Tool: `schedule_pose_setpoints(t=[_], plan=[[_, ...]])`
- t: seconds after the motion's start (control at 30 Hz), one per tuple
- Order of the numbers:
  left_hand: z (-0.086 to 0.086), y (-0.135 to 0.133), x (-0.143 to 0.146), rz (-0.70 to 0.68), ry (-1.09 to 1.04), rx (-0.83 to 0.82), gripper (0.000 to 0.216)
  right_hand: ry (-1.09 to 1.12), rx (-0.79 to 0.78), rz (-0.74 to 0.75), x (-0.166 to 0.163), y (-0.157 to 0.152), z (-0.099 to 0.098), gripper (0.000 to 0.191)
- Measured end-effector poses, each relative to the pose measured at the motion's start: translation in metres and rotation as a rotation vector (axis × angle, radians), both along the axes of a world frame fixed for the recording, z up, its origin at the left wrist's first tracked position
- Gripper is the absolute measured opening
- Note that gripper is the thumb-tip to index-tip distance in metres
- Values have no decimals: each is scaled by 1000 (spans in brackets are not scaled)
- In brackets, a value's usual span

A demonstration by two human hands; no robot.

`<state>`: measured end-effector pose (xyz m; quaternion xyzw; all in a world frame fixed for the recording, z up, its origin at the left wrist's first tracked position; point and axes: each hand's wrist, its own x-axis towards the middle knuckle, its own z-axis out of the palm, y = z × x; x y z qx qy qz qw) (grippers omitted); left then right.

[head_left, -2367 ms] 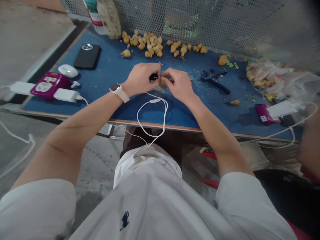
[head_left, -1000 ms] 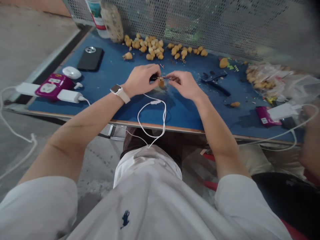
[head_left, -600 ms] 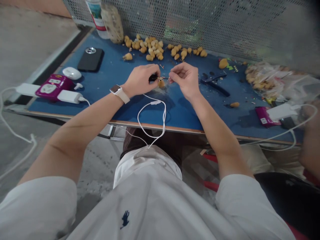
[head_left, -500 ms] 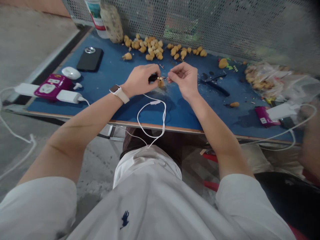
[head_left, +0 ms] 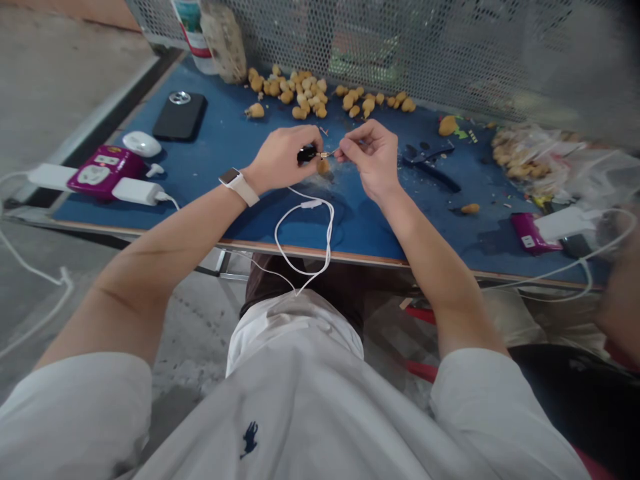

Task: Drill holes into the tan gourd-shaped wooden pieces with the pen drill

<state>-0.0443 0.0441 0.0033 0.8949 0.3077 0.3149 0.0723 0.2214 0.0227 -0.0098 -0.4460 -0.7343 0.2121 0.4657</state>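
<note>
My left hand (head_left: 283,159), with a watch on its wrist, is closed around a small black part (head_left: 305,155) held just above the blue table (head_left: 225,153). My right hand (head_left: 370,160) pinches a thin wire or pin at that part's tip; what it grips is too small to name. A small tan piece (head_left: 323,167) lies on the mat right under the two hands. A white earphone cable (head_left: 305,233) loops from the table edge down to my lap.
Several tan pieces (head_left: 300,90) are heaped at the back by a mesh screen. A black phone (head_left: 179,115), a white case (head_left: 141,143) and a magenta power strip (head_left: 100,172) lie left. Black pliers (head_left: 430,163) and a plastic bag (head_left: 530,157) lie right. Another person's arm (head_left: 620,293) is at the right edge.
My right hand let go near the black part, lifted and turned palm-in, and now pinches at its tip again. The left hand stayed put.
</note>
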Motion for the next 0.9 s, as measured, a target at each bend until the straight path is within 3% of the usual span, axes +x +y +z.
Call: schedule_pose_setpoints(t=[0.33,0.43,0.63,0.9], plan=[[1,-1,0,77,-96,-43,18,-49,23,2,-2,-10,7,97],[-2,3,-1,81,-108,-13,17,-51,37,49,3,-6,-1,99],[-12,12,-4,44,-58,78,18,153,15,65,15,13,-23,97],[-18,14,-5,68,-2,151,21,138,15,79,19,15,-20,90]])
